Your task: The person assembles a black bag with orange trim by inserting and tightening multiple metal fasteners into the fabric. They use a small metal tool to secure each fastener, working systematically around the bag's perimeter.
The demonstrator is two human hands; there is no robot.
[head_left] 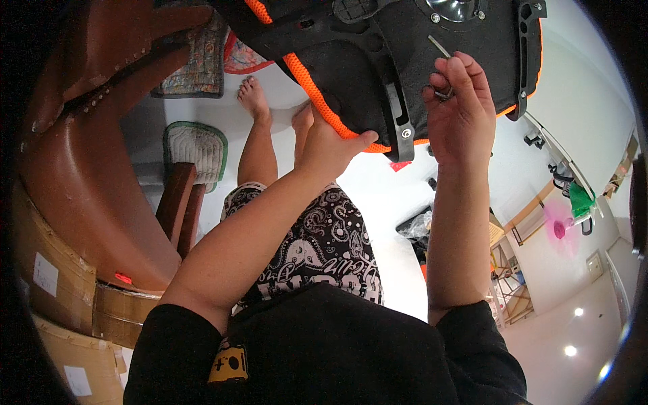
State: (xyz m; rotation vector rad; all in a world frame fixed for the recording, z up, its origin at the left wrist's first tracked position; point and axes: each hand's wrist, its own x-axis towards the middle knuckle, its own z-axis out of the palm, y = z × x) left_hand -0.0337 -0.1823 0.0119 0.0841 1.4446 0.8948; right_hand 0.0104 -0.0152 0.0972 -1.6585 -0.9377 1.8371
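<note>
A black padded chair seat point(337, 88) with orange mesh edging point(307, 88) fills the top of the view, its underside facing me. My left hand point(327, 147) grips the near edge of it, thumb over the rim and the other fingers hidden beneath. Beside that thumb, a slotted black bracket point(393, 94) is fixed to the underside, with a silver bolt point(406, 133) at its near end. My right hand point(462, 115) is closed around a thin metal hex key point(439, 46), whose long end points up and left over the seat. The key's tip touches no bolt.
A second slotted bracket point(524, 61) sits at the seat's right end, and a round metal part point(455, 8) at the top. To my left are brown furniture point(88, 175) and cardboard boxes point(61, 283). Small mats point(196, 152) and plastic-wrapped items point(418, 224) lie on the floor.
</note>
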